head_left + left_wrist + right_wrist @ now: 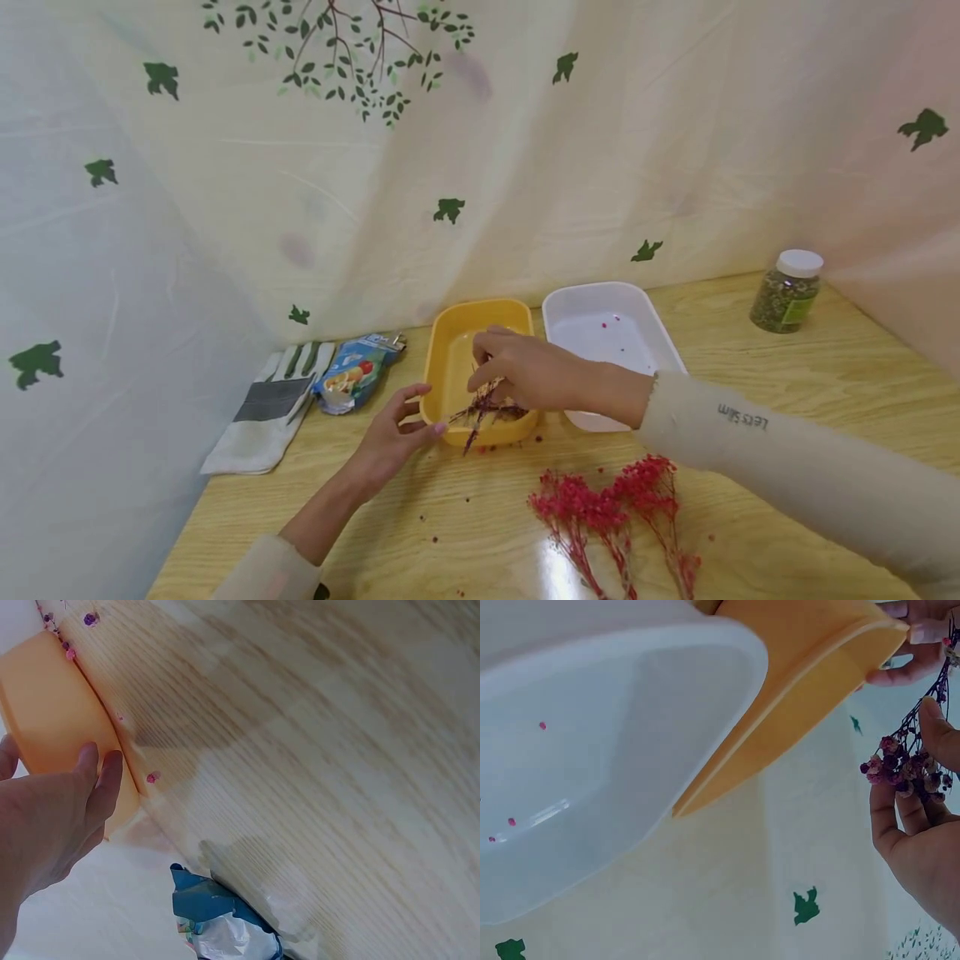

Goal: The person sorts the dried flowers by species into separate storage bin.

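Observation:
A sprig of dried purple flowers (480, 408) is pinched between the thumb and fingers of my right hand (528, 367), over the near end of the yellow tray (456, 358). In the right wrist view its purple and pink blooms (900, 766) sit by the fingertips, and thin dark stems reach up toward the tray's corner. My left hand (393, 442) grips that tray at its near left corner, thumb at the rim. Its fingers lie along the outer wall (56, 697) in the left wrist view.
Right of the yellow tray stands a white tray (600, 333) with a few red bits in it. Red dried flowers (577, 504) lie nearer me. A blue bag (356, 372) and a work glove (273, 408) lie left, and a lidded jar (785, 293) stands far right. Flower crumbs dot the table.

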Demonstrator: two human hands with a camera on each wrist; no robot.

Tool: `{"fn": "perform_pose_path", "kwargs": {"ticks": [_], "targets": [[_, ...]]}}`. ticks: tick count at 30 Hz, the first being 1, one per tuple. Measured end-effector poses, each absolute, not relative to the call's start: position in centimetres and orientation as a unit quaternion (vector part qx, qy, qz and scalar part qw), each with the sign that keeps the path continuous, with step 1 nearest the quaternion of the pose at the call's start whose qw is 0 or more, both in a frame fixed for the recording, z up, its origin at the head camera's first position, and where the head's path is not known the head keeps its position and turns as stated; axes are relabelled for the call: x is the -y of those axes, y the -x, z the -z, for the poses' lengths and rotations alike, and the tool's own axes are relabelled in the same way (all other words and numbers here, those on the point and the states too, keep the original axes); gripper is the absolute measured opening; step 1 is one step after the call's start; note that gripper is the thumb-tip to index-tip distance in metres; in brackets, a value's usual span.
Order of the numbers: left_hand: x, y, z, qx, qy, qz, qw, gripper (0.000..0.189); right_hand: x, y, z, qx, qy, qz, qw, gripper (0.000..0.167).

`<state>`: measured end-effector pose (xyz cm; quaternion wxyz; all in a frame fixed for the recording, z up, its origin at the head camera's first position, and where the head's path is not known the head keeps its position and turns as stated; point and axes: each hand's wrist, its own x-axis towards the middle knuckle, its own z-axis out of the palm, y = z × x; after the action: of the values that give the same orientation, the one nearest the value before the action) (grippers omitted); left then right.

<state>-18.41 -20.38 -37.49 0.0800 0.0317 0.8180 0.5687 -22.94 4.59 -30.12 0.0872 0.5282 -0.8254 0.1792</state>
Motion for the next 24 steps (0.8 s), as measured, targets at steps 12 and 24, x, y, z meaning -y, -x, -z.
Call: {"fn": "perform_pose_path", "kwargs": {"ticks": [12, 24], "targets": [[20.3, 18.3, 37.3, -0.814, -0.033, -0.575, 0.078, 0.058, -4.1, 27.0, 29.5, 0.871, -0.462, -0.154, 0.072, 0.027], [20.5, 18.5, 37.6, -0.804, -0.044, -0.587, 0.087, 0.059, -2.3, 28.8, 31.5, 0.881, -0.464, -0.068, 0.067, 0.035]]}}
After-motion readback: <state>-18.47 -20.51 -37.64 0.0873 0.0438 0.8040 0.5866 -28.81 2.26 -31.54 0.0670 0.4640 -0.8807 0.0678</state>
